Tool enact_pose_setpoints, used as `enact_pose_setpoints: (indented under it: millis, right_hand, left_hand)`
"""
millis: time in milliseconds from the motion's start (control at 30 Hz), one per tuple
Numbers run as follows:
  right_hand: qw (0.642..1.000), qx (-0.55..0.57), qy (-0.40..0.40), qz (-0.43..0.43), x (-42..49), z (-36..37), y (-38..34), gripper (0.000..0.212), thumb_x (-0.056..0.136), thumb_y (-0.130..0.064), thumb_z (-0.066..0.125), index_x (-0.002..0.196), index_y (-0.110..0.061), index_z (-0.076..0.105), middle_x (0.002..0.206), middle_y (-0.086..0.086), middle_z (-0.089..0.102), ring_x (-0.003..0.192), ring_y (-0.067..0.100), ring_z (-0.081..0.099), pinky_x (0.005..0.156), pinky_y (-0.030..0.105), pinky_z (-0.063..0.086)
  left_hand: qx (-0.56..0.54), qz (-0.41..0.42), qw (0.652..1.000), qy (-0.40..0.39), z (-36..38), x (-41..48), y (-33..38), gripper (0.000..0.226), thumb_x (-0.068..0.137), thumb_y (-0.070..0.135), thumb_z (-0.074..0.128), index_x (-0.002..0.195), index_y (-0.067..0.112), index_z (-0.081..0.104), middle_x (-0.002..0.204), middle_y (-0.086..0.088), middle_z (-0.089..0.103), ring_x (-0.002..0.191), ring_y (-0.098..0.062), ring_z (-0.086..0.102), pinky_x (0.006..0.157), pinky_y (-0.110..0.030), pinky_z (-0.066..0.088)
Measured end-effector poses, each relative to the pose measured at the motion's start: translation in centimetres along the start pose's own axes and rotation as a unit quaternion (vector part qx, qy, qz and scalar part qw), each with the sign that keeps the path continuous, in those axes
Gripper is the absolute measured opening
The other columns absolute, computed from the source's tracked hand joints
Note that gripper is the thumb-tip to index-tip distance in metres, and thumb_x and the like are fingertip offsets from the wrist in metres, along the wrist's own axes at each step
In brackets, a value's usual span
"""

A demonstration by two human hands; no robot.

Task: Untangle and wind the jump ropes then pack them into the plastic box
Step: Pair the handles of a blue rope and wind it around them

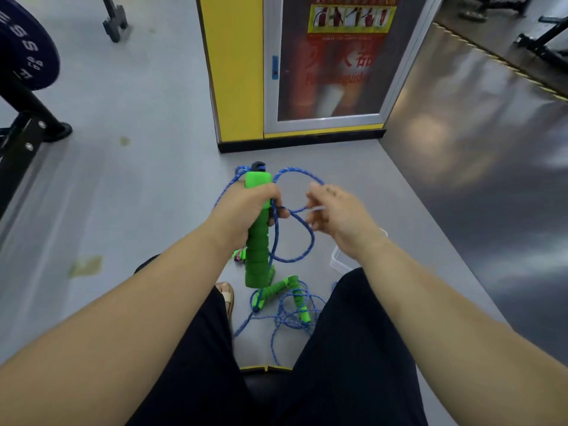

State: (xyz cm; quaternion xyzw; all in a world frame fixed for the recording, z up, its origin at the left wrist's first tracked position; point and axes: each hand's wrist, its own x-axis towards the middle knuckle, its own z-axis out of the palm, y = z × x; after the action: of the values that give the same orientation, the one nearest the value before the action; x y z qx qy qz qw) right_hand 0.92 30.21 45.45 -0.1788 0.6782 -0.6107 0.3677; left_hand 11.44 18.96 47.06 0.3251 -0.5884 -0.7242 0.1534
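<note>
On the grey floor under the R forearm, head view: clear plastic box [336, 262], only a corner and bit of rim showing, rest hidden by arm and leg, so contents can't be told. L hand [246, 207] is closed in a full fist round the green foam handle [257, 241], held upright w/ a dark cap on top; blue rope [302, 241] runs through the same grip and loops out above and to the R. R hand [335, 216] is half open, fingers loosely curled and blurred, fingertips at the rope loop just R of the handle; whether it actually pinches the rope can't be told. Between the legs on the floor: 2nd jump rope [292, 315], blue cord in a loose tangle w/ two green handles lying on it. Near the L wrist, a small pink-and-green item [239, 255], mostly hidden. Yellow pillar w/ extinguisher cabinet [332, 63] stands ahead
</note>
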Motion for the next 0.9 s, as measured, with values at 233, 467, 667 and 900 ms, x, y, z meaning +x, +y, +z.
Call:
enact_pose_setpoints:
  millis: [233,467,667,900]
  right_hand:
    - [0.993,0.015,-0.117,0.013,-1.7,2.7,5.3,0.022,0.092,-0.021,0.053,0.113,-0.016,0.053,0.100,-0.010,0.061,0.093,-0.001,0.058,0.084,0.016,0.044]
    - [0.937,-0.320,-0.136,0.035,0.1,-1.8,5.8,0.012,0.091,-0.022,0.058,0.087,-0.011,0.062,0.075,0.002,0.060,0.070,0.013,0.054,0.067,0.014,0.043]
    - [0.900,-0.433,0.013,0.044,2.4,-8.9,3.2,0.030,0.097,-0.029,0.046,0.085,-0.009,0.064,0.078,0.004,0.056,0.069,0.015,0.051,0.063,0.023,0.040]
    - [0.985,-0.145,-0.066,-0.066,1.9,-0.5,-3.6,0.034,0.099,-0.029,0.042,0.073,-0.012,0.056,0.062,0.004,0.049,0.049,0.013,0.047,0.041,0.020,0.042]
  left_hand:
    - [-0.104,0.036,0.994,-0.001,0.4,0.3,1.5,0.020,0.086,0.001,0.050,0.067,0.008,0.049,0.059,-0.001,0.052,0.059,-0.016,0.067,0.049,-0.021,0.048]
    - [-0.079,0.050,0.987,0.128,-3.5,1.5,2.8,0.022,0.080,0.000,0.052,0.061,0.011,0.048,0.041,0.002,0.049,0.037,-0.010,0.050,0.041,-0.017,0.037]
    - [0.068,-0.008,0.987,0.143,-8.0,1.9,0.3,0.020,0.084,0.009,0.060,0.066,0.012,0.051,0.051,0.001,0.053,0.036,-0.007,0.049,0.044,-0.019,0.040]
    - [0.114,-0.013,0.991,-0.068,-1.5,1.0,-1.6,0.056,0.059,0.041,0.083,0.100,0.013,0.056,0.077,-0.006,0.062,0.058,-0.012,0.056,0.054,-0.026,0.049]
